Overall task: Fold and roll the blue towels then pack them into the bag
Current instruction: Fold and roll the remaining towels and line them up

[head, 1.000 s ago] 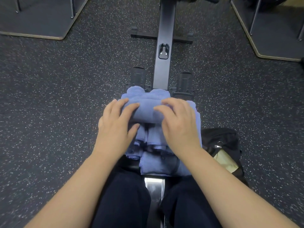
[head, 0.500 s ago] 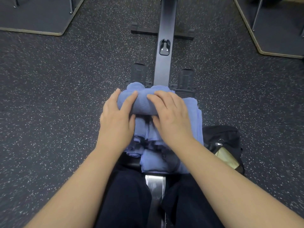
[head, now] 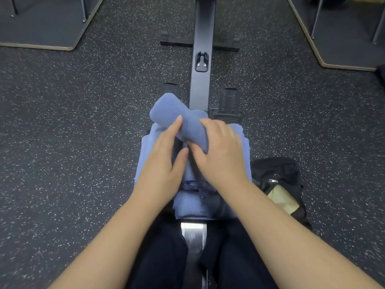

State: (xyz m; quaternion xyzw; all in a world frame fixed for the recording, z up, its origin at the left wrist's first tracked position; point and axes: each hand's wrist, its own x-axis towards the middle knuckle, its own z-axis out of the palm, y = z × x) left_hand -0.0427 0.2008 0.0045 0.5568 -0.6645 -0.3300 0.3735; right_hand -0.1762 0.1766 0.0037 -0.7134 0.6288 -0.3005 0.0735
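A rolled blue towel [head: 177, 117] is lifted and tilted, its far end pointing up-left. My right hand [head: 220, 155] grips its near end, fingers curled round it. My left hand [head: 164, 163] lies beside the roll with straight fingers, the fingertips touching its side. Under both hands sits a pile of blue towels [head: 200, 203] on the rowing machine's seat. A black bag [head: 279, 184] stands open on the floor to the right, with something pale yellow inside.
The rowing machine's black rail [head: 203, 59] runs away from me, with footrests [head: 229, 103] on either side. My dark trouser legs straddle the metal rail [head: 193, 232]. Speckled rubber floor lies all round, with raised platforms [head: 41, 28] at both far corners.
The roll lay crosswise under both hands; now my right hand has lifted and turned it so it slants up-left. My left hand has let go and lies flat beside it.
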